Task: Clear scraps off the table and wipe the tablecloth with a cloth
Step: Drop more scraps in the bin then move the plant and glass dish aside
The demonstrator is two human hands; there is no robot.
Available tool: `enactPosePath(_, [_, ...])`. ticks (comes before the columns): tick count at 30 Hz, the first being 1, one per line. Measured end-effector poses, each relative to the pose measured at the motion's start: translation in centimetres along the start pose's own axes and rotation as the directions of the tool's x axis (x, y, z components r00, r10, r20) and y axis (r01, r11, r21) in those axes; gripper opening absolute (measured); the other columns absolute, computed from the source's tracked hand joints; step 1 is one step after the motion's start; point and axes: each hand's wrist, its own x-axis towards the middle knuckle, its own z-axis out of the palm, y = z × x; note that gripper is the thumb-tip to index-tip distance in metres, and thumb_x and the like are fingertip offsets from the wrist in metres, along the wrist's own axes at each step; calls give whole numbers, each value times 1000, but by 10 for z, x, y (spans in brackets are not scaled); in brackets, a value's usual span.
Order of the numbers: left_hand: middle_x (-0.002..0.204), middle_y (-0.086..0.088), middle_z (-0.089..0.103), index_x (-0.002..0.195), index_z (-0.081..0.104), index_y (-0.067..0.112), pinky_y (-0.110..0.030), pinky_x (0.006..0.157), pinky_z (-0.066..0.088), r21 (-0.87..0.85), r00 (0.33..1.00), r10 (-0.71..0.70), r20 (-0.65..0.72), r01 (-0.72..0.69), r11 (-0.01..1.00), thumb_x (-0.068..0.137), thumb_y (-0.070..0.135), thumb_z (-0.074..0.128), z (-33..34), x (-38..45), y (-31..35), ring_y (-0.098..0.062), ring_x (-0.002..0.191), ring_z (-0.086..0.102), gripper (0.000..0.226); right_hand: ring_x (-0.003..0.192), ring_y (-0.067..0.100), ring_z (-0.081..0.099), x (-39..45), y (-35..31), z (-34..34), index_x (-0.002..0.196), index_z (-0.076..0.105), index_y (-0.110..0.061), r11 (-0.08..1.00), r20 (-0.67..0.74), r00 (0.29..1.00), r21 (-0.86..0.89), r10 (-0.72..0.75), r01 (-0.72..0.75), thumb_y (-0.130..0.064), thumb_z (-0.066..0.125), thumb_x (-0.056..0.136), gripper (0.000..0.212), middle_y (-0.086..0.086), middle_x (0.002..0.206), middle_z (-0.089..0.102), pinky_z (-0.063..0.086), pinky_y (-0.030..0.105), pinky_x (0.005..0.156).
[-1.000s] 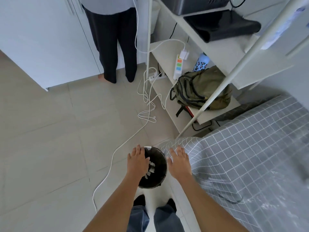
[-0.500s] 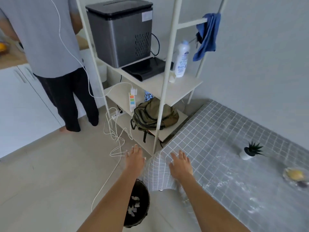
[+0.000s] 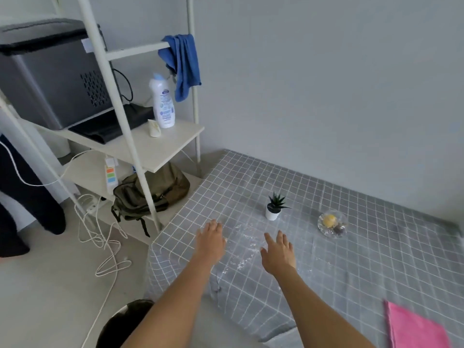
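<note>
The grey checked tablecloth (image 3: 351, 234) under clear plastic covers the table at the right. My left hand (image 3: 210, 241) hovers flat over its near left corner, fingers straight, holding nothing. My right hand (image 3: 277, 252) is stretched out beside it over the cloth, also empty. A pink cloth (image 3: 414, 327) lies at the table's near right edge. The dark waste bin (image 3: 118, 325) stands on the floor below my left forearm, partly hidden by it. Fine whitish specks show on the plastic between my hands.
A small potted plant (image 3: 274, 209) and a clear dish with a yellow item (image 3: 331, 223) stand mid-table. A white shelf rack (image 3: 140, 146) at the left holds an appliance, bottle, blue rag, backpack and power strip. Cables trail over the floor. A person's legs (image 3: 27, 197) are far left.
My view has lifted from the bin on the floor up to the tabletop. Both hands have moved from over the bin to above the table's near corner.
</note>
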Motion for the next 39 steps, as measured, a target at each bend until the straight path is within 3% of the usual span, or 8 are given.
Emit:
enactPosePath(10, [160,-10,0,152,4,9,-47,118,11,67,984,146,105,-154,986,102,31,33,33,16,126,-25,147,4,61,146,34,2,-19,137,-1,151,12,-24,975,7,978,69,210,-210,-35,36,101,57,18,158,0,10,44,118])
enactPosePath(21, [159,-14,2,151,5,9,-47,116,17,63,982,127,140,-137,989,101,32,36,45,56,137,-29,146,9,62,146,33,1,4,172,-4,152,8,-26,933,9,948,171,320,-316,-39,40,99,63,17,159,-4,10,43,118])
enactPosePath(30, [158,-16,11,151,3,8,-45,115,24,-146,995,98,27,-93,985,97,39,44,53,105,129,-30,144,17,74,146,34,1,56,191,-23,152,4,-28,896,-89,911,242,404,-373,-46,46,95,73,15,159,-6,14,45,117])
enactPosePath(39, [158,-12,13,152,-2,14,-41,116,20,-500,981,87,-172,-164,850,76,49,72,51,133,125,-28,145,17,112,145,36,3,107,206,-30,151,4,-31,888,-143,905,301,401,-347,-50,62,84,91,16,158,-4,20,49,116])
